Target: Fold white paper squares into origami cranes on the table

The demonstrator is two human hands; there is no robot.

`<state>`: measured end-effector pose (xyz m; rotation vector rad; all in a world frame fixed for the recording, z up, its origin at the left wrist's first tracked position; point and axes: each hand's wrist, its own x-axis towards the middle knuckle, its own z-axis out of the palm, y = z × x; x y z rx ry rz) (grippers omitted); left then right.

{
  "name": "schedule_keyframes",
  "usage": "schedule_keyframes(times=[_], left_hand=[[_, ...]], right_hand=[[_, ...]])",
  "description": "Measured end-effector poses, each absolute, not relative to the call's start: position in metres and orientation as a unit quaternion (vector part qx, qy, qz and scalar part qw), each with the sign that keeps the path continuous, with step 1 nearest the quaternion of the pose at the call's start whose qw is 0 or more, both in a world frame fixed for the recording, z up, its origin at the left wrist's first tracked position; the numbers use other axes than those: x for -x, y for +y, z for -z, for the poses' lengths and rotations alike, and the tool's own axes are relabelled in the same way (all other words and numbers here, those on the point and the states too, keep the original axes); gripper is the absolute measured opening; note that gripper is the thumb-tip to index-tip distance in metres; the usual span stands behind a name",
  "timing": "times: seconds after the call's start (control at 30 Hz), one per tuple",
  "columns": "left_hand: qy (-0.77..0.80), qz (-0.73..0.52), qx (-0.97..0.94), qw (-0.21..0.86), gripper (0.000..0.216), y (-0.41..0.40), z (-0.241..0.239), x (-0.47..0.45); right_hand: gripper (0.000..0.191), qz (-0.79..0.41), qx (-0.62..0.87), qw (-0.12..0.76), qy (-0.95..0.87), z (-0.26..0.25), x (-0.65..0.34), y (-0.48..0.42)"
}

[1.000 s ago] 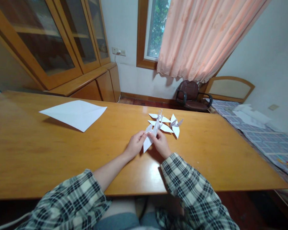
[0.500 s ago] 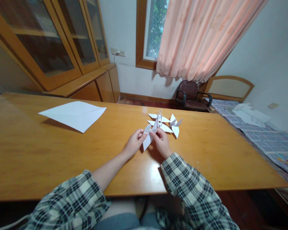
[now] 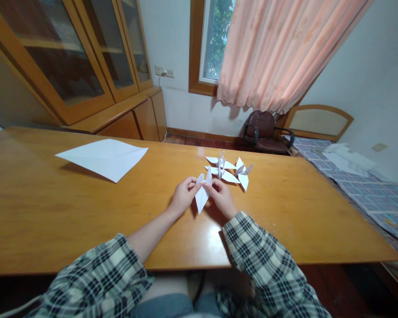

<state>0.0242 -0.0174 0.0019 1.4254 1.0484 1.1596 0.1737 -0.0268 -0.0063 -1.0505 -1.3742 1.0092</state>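
Note:
A small folded piece of white paper (image 3: 201,195) is pinched between my left hand (image 3: 182,198) and my right hand (image 3: 220,197), just above the wooden table (image 3: 86,207). Both hands have their fingertips closed on its upper edge; its lower point hangs down between them. Just beyond my hands, two finished white paper cranes (image 3: 220,168) sit one behind the other, and a third paper crane (image 3: 242,174) sits to their right. My sleeves are plaid.
A large creased sheet of white paper (image 3: 103,157) lies at the table's far left. Behind stand glass-fronted wooden cabinets (image 3: 69,57), a dark office chair (image 3: 263,131) under a pink curtain, and a bed (image 3: 361,185) with papers at the right.
The folded paper has turned and dropped a little between my fingers, its tip now clear of the cranes. My hands have stayed in place.

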Motion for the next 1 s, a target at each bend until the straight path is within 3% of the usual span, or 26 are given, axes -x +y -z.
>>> schedule_keyframes(times=[0.3,0.57,1.0], left_hand=[[0.39,-0.507,-0.574,0.511,0.036,-0.0121,0.0004,-0.024],[0.354,-0.487,-0.504,0.619,0.035,-0.0083,0.0015,-0.0184],[0.349,-0.486,-0.562,0.571,0.03,-0.009,-0.002,-0.0174]], right_hand=[[0.034,-0.461,0.438,0.541,-0.551,0.0076,-0.1754,-0.0251],[0.035,-0.547,0.405,0.525,-0.512,0.0055,-0.1762,-0.0282],[0.038,-0.583,0.399,0.522,-0.478,0.0014,-0.1696,-0.0322]])
